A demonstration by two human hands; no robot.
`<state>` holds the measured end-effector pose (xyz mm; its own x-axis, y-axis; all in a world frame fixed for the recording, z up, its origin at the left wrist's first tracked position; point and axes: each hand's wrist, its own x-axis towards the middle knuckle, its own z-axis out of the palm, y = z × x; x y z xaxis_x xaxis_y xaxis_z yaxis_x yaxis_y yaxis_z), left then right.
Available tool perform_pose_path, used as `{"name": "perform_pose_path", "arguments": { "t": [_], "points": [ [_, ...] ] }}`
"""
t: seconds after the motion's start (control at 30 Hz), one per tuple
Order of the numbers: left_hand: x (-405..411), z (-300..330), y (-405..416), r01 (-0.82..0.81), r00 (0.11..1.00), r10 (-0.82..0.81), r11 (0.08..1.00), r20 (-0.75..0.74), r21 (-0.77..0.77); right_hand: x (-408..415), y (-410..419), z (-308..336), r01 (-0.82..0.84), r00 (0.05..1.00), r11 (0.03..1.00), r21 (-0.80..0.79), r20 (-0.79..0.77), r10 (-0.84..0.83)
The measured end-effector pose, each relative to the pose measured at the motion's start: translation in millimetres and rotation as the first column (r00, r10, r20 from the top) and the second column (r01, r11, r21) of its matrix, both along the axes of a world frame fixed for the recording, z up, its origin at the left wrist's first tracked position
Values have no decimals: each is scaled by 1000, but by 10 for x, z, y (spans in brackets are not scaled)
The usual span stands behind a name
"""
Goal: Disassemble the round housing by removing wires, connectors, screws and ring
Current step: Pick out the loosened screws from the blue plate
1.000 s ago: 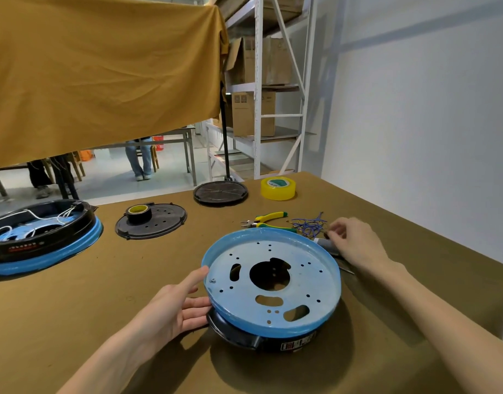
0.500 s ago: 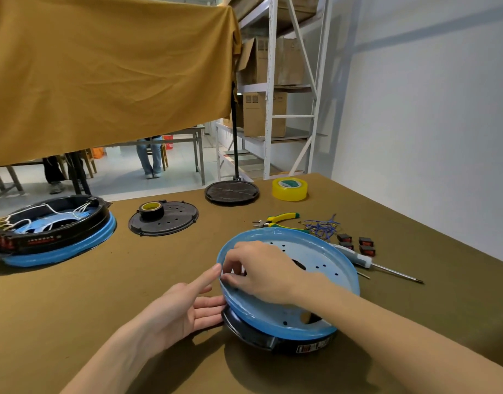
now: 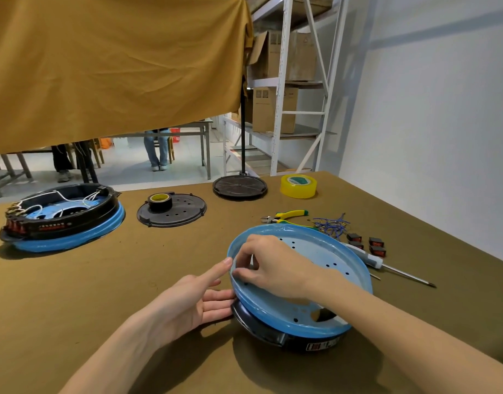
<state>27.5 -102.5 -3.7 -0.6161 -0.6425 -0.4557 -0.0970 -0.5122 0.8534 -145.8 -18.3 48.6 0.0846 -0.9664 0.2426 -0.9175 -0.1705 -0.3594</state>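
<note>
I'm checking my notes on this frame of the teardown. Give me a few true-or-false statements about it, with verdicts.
1. The right hand reaches over the blue round metal plate. True.
2. The long-shafted screwdriver is held in the left hand. False: it lies on the table.
3. The yellow tape roll sits on the brown table. True.
4. The yellow-handled pliers lie inside the plate. False: they lie behind it.

Bare forearms, no sleeves; hands (left (image 3: 187, 300), right (image 3: 273, 268)) ungloved, without rings.
</note>
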Motion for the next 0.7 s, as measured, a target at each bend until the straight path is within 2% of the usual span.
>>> {"name": "perform_pose_path", "arguments": {
  "t": [0.2,0.37,0.53,0.63,0.7],
  "points": [
    [3,-12,-3,-3,1000,3,1000,0,-8,-31,-4,4,-81,997,996,32,16,81],
    [2,-27,-11,10,1000,-10,1000,0,-15,-35,10,-90,31,998,999,-30,59,-29],
    [14,-29,-13,12,1000,-12,1000,0,-11,-54,-2,-99,-40,998,999,-9,39,41],
    [21,-33,-16,18,1000,-18,1000,3,-23,-37,1,-134,20,996,1000,-12,85,-19],
    [16,-26,-12,18,1000,-18,1000,4,-21,-44,-19,-131,27,998,999,-21,55,-26]
  ]
}}
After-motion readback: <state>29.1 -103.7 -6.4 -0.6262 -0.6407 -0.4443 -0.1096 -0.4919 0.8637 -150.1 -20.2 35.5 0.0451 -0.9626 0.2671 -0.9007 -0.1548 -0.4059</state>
